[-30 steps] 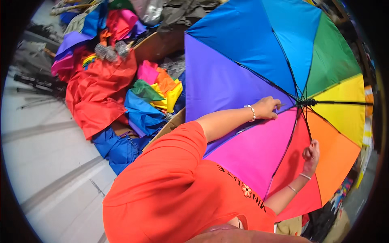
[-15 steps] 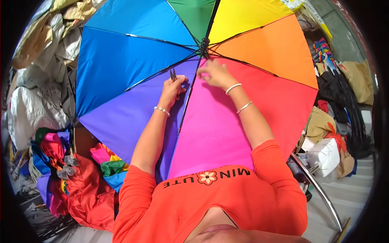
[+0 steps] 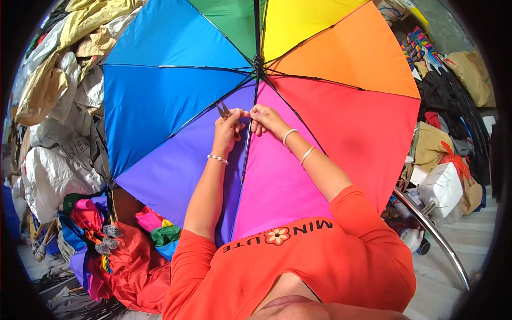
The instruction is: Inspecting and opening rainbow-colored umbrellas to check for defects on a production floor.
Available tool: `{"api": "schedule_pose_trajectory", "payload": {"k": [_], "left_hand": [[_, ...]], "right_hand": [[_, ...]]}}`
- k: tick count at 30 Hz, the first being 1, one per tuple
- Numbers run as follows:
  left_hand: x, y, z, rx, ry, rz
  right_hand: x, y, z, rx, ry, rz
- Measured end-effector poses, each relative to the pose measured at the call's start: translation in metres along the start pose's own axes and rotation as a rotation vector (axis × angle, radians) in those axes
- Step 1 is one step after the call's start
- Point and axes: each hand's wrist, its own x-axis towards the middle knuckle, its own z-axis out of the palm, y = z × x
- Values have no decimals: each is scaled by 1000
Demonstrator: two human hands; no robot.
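Note:
An open rainbow umbrella (image 3: pixel 352 128) lies spread before me with its inside and black ribs showing. My left hand (image 3: pixel 229 128) is closed around small dark scissors (image 3: pixel 223 111), their blades pointing up and away over the purple panel. Its thumb and forefinger reach to the rib (image 3: pixel 246 154) between the purple and pink panels. My right hand (image 3: pixel 268 120) meets those fingertips at the same rib, its thumb and fingers pinched together. Whatever lies between the fingertips is too small to make out. The black hub (image 3: pixel 259 63) and shaft sit just beyond both hands.
Crumpled white and tan sacks (image 3: pixel 58 178) pile up at the left. Nearer on that side lie red fabric (image 3: pixel 133 266) and bundled colourful cloth. At the right are a curved metal tube (image 3: pixel 440 240), a white block (image 3: pixel 440 189), black fabric and tan bags (image 3: pixel 469 77).
My right hand has come down and left from the pink panel near the hub to meet my left fingertips at the rib. The umbrella appears slightly turned and shifted in view.

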Motion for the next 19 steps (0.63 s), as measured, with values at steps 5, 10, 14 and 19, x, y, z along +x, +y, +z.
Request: {"api": "schedule_pose_trajectory", "payload": {"k": [5, 10, 14, 19], "left_hand": [[3, -4, -1, -62, 40, 75], [-1, -7, 1, 195, 112, -6], [-3, -4, 1, 230, 135, -101], [-3, 2, 0, 242, 151, -198]], "right_hand": [[-2, -11, 5, 28, 93, 36], [-1, -19, 2, -362, 187, -6], [13, -31, -21, -842, 516, -260], [19, -46, -48, -833, 584, -289]]}}
